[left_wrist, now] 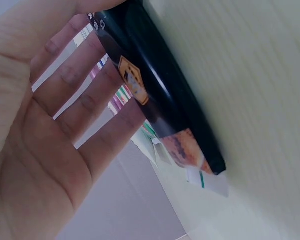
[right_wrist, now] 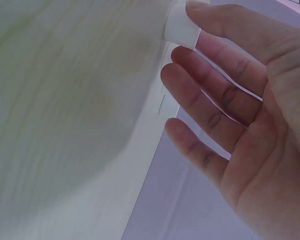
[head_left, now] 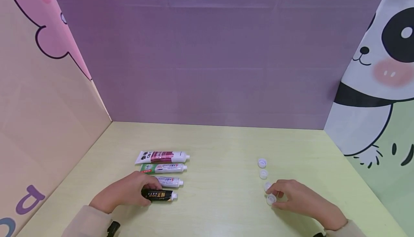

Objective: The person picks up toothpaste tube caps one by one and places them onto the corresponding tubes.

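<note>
My left hand grips a black toothpaste tube with gold lettering, thumb on the near side and fingers on the far side. It lies on the table, its bare white nozzle pointing right. Beyond it lie a white-and-blue tube, a green-and-white tube and a white-and-maroon tube, roughly parallel. On the right, my right hand pinches a white screw cap between thumb and fingertips at the tabletop. Another white cap is partly hidden behind those fingers. In the left wrist view, the black tube shows its flat end.
Two more white caps, a farther cap and a nearer cap, continue the row on the pale wooden table. A purple panel closes off the back. Printed panels stand left and right.
</note>
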`<state>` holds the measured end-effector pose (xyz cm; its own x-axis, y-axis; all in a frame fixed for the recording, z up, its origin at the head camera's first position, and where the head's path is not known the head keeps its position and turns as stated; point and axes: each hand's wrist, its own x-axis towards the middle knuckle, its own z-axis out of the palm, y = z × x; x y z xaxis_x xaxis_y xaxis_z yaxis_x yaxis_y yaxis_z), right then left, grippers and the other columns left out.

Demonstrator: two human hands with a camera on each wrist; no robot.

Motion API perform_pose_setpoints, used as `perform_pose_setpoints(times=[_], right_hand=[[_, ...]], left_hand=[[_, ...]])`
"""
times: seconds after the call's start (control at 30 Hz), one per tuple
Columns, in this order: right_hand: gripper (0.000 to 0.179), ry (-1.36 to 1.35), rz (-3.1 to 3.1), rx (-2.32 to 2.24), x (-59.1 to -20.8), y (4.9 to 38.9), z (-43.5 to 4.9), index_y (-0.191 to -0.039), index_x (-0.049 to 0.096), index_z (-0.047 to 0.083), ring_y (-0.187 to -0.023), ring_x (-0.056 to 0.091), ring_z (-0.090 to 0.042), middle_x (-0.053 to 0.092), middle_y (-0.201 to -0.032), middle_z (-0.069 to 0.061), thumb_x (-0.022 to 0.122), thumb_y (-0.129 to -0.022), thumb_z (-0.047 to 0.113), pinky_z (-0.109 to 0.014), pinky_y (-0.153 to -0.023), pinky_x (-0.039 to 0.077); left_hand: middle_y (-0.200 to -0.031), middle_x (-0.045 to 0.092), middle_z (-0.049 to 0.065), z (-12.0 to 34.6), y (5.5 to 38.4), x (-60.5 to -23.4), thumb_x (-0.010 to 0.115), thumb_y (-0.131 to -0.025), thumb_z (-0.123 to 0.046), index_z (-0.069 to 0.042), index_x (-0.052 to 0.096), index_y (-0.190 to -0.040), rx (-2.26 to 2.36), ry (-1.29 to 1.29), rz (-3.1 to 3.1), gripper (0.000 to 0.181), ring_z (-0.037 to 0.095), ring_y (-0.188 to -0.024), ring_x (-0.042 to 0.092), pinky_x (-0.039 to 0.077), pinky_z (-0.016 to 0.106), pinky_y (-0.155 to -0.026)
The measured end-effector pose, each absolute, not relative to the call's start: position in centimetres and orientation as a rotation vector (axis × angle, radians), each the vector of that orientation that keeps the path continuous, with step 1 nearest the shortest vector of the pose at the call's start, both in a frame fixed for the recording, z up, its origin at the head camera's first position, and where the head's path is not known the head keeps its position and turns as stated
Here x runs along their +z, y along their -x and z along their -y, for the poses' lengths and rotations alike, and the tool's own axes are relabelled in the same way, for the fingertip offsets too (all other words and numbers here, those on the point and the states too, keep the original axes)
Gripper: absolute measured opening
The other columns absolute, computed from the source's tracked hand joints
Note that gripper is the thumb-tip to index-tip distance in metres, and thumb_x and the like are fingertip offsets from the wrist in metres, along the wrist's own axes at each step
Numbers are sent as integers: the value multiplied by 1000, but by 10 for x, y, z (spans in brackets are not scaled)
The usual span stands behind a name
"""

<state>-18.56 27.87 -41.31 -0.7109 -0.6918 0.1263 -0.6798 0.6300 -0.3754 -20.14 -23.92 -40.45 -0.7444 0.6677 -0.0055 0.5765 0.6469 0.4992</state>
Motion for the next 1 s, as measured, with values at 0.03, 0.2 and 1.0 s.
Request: perform_pose_setpoints(times=[0.03, 0.2, 1.0], right_hand=[[23, 1176, -2810, -625, -413, 186, -279, -104, 74, 13, -82, 58, -1, 63, -93, 15, 82, -82, 17, -26, -70, 52], [22, 1149, -2816, -611, -412, 185, -279, -102, 74, 14, -81, 57, 0, 62, -93, 16, 82, -82, 16, -26, -70, 52], [25, 1281, -2885, -666, -405, 184, -274, -101, 70, 18, -83, 60, 0, 61, -95, 17, 80, -80, 9, -26, -71, 51]], left_hand=[[-94, 63, -17, 239, 201, -404, 84, -69, -6, -21, 72, -101, 714, -1016, -2676, 37, 4, -82, 54, 49, 29, -76], [-96, 63, -17, 238, 201, -403, 84, -70, -7, -22, 72, -102, 721, -1008, -2675, 37, 4, -83, 54, 49, 30, -76], [-96, 64, -16, 221, 200, -390, 80, -72, -5, -19, 72, -106, 739, -1049, -2680, 37, 4, -83, 55, 52, 30, -77]])
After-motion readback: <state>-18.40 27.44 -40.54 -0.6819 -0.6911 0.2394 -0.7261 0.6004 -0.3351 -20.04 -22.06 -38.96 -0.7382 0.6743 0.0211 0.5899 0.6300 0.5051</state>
